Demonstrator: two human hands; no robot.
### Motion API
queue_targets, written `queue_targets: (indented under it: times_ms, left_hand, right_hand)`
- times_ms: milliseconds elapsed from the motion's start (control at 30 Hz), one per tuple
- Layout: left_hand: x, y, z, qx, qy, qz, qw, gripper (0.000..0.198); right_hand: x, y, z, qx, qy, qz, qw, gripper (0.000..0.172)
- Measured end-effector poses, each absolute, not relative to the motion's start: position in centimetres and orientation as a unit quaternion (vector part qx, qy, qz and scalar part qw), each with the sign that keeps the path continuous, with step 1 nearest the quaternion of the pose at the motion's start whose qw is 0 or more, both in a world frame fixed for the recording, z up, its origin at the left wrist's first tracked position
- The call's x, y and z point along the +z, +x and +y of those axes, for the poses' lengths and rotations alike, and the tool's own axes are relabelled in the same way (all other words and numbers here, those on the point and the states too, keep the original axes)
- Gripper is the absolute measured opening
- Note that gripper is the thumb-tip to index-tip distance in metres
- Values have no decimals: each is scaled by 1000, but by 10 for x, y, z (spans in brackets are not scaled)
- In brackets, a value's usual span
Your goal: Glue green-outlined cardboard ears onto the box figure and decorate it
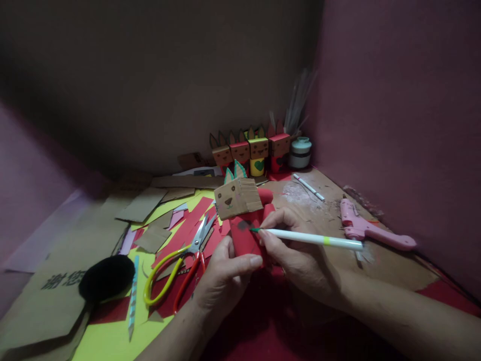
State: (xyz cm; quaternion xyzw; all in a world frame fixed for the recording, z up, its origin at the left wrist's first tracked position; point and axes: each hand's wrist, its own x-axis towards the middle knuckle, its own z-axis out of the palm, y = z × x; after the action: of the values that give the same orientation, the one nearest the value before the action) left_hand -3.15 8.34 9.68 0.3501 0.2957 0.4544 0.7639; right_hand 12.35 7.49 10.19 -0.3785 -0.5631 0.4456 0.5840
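Observation:
My left hand [227, 268] is wrapped around the red paper body of a cardboard animal figure [230, 199]. Its boxy brown head has drawn eyes, a nose and pink cheeks, with green-edged ears on top. A dark patch shows on the front of the red body. Between the thumb and fingers of my right hand [289, 245] is a white marker pen [308, 236] with a yellow-green band. The pen's green tip is at the red body beside the dark patch; whether it touches, I cannot tell.
Several finished figures [258, 150] stand against the back wall beside a lidded jar [300, 153]. At right lie a pink glue gun [361, 228] and another marker [308, 187]. Scissors [197, 240], a pencil [133, 296], a black oval object [107, 278] and paper scraps spread across the left.

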Motion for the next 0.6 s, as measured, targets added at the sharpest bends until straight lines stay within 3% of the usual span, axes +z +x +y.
queue_targets:
  times_ms: [167, 367, 600]
  left_hand:
    - [97, -31, 82, 456, 350, 306, 759, 40]
    - [99, -30, 80, 451, 367, 321, 748, 21]
    - [96, -32, 79, 449, 368, 339, 740, 21]
  right_hand:
    - [100, 124, 73, 452, -387, -547, 589, 12]
    - [98, 125, 73, 417, -408, -576, 572, 8]
    - [96, 124, 72, 414, -382, -578, 591, 6]
